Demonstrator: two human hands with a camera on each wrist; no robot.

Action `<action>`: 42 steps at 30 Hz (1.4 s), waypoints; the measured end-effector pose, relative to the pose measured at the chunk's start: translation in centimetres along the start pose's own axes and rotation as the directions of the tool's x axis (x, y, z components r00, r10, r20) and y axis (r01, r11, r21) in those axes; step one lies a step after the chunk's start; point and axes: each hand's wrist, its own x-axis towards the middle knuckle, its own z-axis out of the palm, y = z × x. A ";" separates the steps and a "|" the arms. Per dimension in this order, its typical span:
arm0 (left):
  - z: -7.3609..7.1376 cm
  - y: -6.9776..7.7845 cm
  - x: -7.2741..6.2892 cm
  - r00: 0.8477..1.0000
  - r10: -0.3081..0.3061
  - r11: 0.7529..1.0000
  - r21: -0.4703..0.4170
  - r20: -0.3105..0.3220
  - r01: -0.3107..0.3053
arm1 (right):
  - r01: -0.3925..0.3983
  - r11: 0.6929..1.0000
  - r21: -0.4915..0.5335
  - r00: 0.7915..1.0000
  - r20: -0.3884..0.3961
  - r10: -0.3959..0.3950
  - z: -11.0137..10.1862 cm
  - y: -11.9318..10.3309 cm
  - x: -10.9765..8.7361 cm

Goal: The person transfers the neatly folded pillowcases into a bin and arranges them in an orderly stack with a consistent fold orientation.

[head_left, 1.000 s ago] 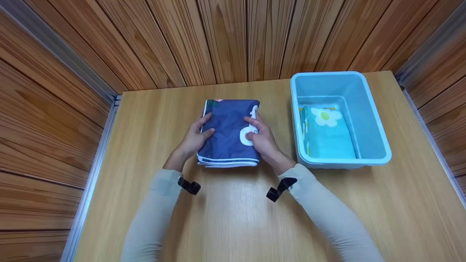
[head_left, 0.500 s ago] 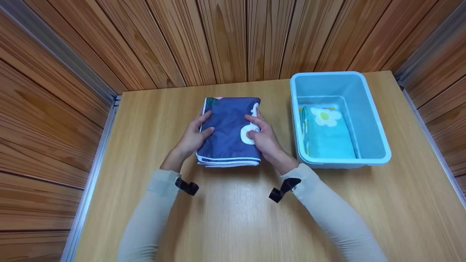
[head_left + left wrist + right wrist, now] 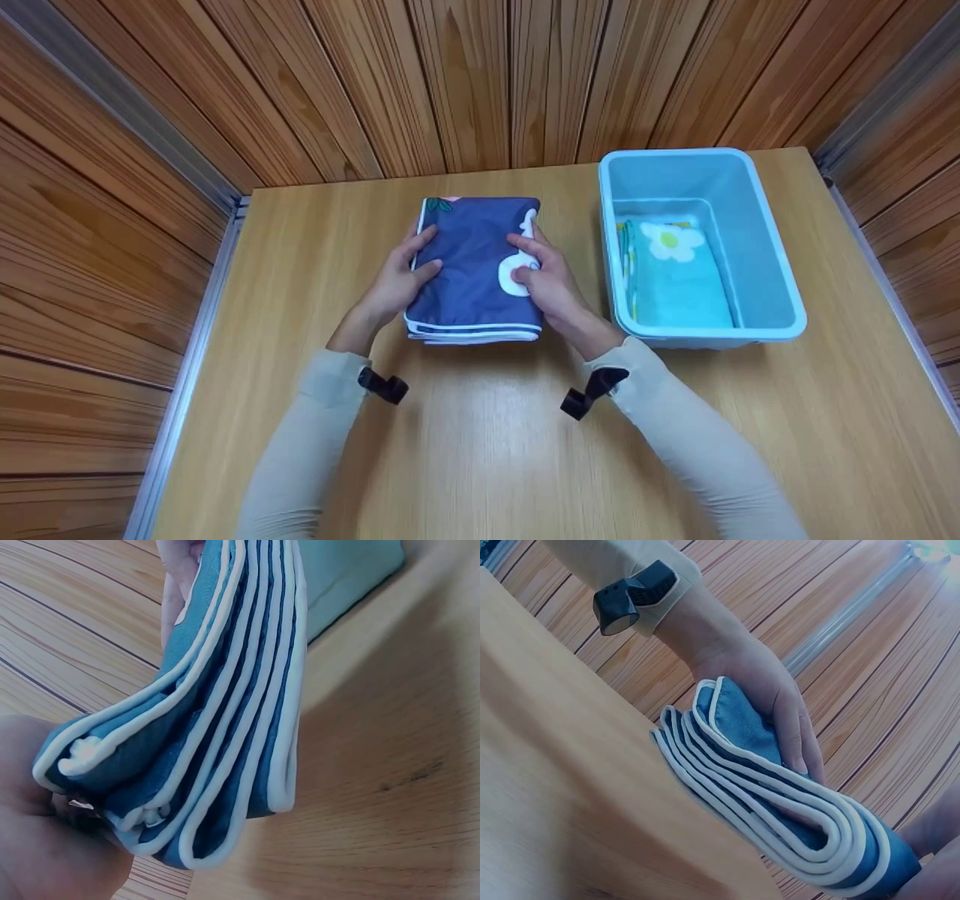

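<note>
In the head view, a navy-blue cloth with white edging lies folded into a thick rectangle between my hands. Its top face shows a white rounded print at the right and green leaves at the upper left corner. My left hand grips the left side, thumb on top and lower fingers hidden beneath. The opposite side is held by my right hand, whose thumb presses on the white print. Both wrist views show the stacked layers edge-on, with several white-trimmed folds in the cloth, sagging at its sides, held close over the table.
A light-blue plastic tub stands to the right of my right hand. Inside it lies a folded turquoise cloth with a white flower, beside yellow-patterned fabric. Wood-plank walls border the wooden table at the back and sides.
The folded cloth has shifted slightly away from me and looks a little larger, its right edge further right. Both hands keep their hold, and the right forearm has moved slightly right.
</note>
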 end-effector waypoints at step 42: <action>0.5 2.3 -0.6 1.000 0.014 0.996 -0.084 0.020 -0.012 | 0.029 1.000 0.011 0.999 0.014 -0.029 -1.4 -2.4 -1.0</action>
